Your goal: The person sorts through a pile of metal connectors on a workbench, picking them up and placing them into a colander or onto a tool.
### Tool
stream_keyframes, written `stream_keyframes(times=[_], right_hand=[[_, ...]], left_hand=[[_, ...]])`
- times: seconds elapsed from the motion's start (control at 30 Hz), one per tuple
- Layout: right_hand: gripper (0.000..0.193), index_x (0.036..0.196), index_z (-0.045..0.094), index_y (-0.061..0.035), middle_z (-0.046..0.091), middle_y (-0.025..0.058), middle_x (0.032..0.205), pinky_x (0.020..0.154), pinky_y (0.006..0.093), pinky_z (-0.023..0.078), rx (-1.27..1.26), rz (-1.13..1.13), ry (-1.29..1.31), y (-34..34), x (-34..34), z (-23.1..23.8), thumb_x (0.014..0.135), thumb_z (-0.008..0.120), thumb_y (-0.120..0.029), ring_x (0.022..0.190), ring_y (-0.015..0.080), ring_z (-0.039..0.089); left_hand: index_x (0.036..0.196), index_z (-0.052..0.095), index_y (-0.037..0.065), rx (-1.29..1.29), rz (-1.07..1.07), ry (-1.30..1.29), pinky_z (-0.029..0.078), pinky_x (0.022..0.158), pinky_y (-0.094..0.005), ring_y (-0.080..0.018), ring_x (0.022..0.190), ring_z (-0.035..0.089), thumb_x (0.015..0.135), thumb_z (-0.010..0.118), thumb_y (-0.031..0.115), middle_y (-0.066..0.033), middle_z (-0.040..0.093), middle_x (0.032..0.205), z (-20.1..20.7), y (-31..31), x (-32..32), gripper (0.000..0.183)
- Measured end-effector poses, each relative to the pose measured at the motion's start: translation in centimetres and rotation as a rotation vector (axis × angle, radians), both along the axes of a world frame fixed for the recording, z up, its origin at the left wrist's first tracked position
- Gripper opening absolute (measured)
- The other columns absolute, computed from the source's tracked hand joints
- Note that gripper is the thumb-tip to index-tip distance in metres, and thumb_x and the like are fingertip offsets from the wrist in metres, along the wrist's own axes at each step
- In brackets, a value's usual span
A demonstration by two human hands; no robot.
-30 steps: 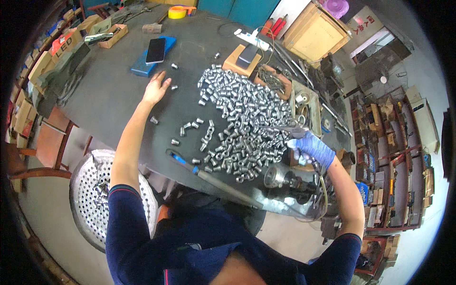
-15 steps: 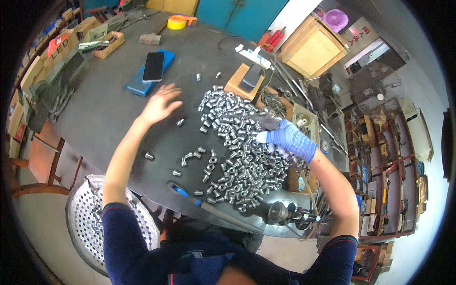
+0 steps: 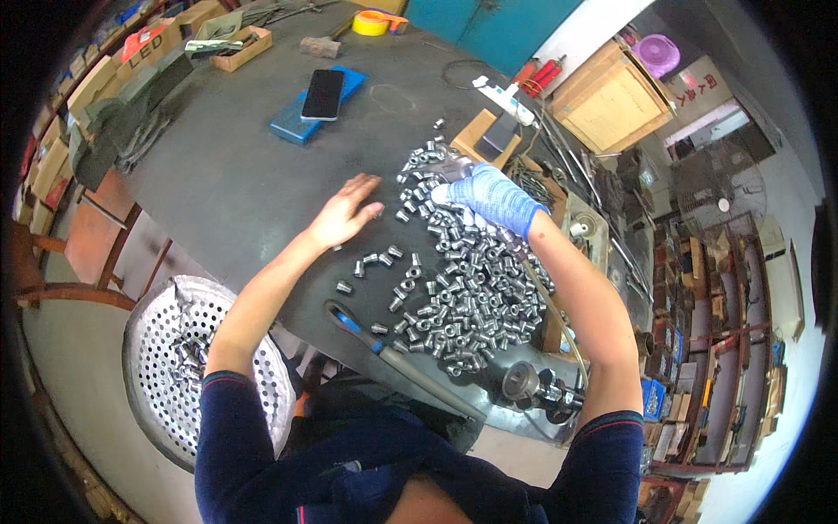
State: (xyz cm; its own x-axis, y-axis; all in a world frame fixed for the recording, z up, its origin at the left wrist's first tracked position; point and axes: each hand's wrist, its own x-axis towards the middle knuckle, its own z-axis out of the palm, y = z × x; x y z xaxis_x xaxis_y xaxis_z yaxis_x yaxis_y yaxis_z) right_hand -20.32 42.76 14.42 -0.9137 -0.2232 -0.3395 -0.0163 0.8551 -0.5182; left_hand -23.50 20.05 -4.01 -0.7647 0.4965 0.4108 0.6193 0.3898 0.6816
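On my monitor, the left hand (image 3: 346, 215) lies released; whether the gloved right hand (image 3: 491, 196), over metal parts (image 3: 471, 301), grasps any, I cannot tell. Far beyond the left: lettered box (image 3: 148, 50).

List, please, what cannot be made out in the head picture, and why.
In the head view:
Anything in the gloved right hand: hidden by the hand itself.
Palm of the left hand: faces away.
Anything beneath the piled metal fittings: they cover it.
Part of the perforated metal tray: behind the left forearm.
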Motion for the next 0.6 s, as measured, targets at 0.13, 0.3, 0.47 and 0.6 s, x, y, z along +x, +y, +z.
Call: stream_keyframes(times=[0.13,0.3,0.47,0.6], right_hand=[[0.043,0.109,0.059,-0.0073,0.055,0.0043,0.057,0.039,0.0245,0.039,-0.194,-0.100,-0.090,1.8,3.7,1.9,0.076,0.062,-0.036,0.043,0.0102,0.049],[0.045,0.116,0.055,-0.0105,0.050,-0.0001,0.051,0.034,0.0205,0.035,-0.192,-0.173,-0.200,3.4,7.8,3.4,0.077,0.063,-0.031,0.036,0.0059,0.045],[0.037,0.092,0.064,-0.0033,0.051,0.0018,0.052,0.036,0.0228,0.037,-0.256,-0.063,-0.128,-1.4,7.2,2.8,0.075,0.063,-0.036,0.041,0.0080,0.047],[0.040,0.077,0.064,0.0020,0.058,0.0123,0.059,0.051,0.0297,0.045,-0.117,0.128,-0.017,-5.6,6.5,1.5,0.074,0.062,-0.038,0.053,0.0171,0.057]], left_hand=[[0.116,0.051,-0.001,-0.023,-0.110,-0.029,0.034,0.098,-0.0397,-0.0355,0.119,0.040,0.086,0.052,0.029,-0.0229,0.041,0.128,-1.0,4.7,0.9,0.042],[0.114,0.053,-0.001,0.078,-0.228,-0.037,0.039,0.093,-0.0385,-0.0368,0.114,0.045,0.084,0.055,0.027,-0.0223,0.044,0.126,-0.9,5.2,3.6,0.041],[0.114,0.052,0.001,0.013,-0.185,0.087,0.038,0.095,-0.0393,-0.0364,0.113,0.045,0.083,0.058,0.024,-0.0215,0.047,0.121,-0.9,6.2,4.8,0.039],[0.111,0.052,0.006,-0.032,-0.138,0.039,0.040,0.090,-0.0424,-0.0358,0.106,0.049,0.080,0.059,0.025,-0.0192,0.052,0.114,0.3,6.5,5.5,0.037]])
